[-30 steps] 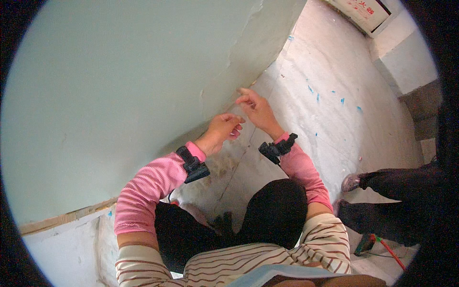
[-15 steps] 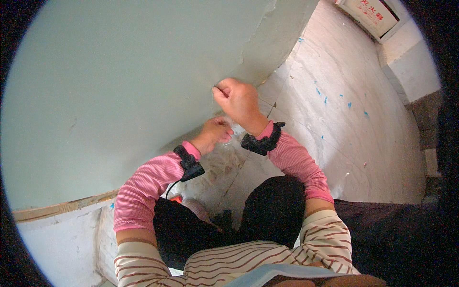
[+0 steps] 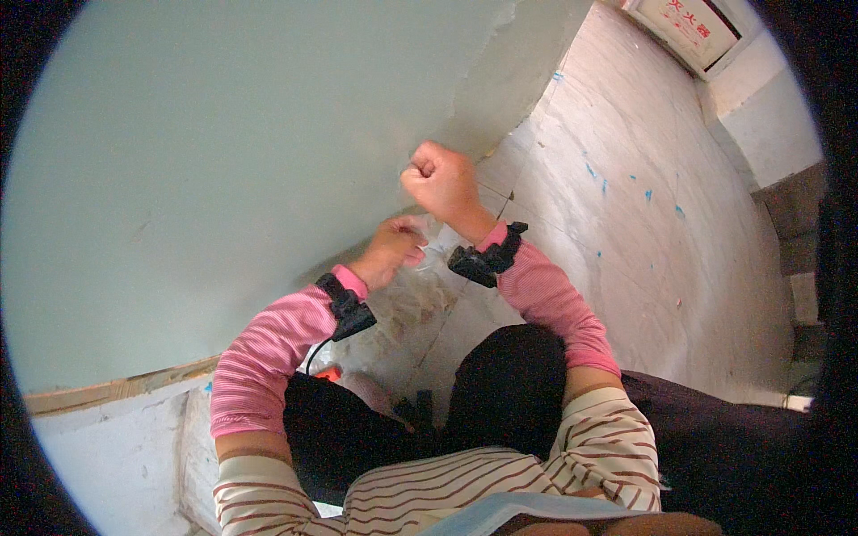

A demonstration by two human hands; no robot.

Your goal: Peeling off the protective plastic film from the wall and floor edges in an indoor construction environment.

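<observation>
My right hand (image 3: 443, 183) is closed in a fist against the lower part of a large grey-green panel (image 3: 241, 161). Whatever its fingers pinch is too small to make out. Just below and to the left, my left hand (image 3: 391, 251) has its fingers curled together, slightly blurred. Thin, translucent, film-like material (image 3: 435, 257) shows beside its fingertips; I cannot tell whether the hand grips it. Both forearms wear pink striped sleeves with black devices strapped at the wrists.
Crumpled pale translucent material (image 3: 402, 308) lies on the marble-patterned tile floor (image 3: 617, 232) below my hands. Small blue scraps (image 3: 649, 195) dot the floor to the right. A white box with red lettering (image 3: 688, 31) stands at the far right. An orange object (image 3: 331, 373) is by my left knee.
My right hand has shifted slightly, its fist turning a little. My left hand has moved slightly left. The whole view has shifted a little.
</observation>
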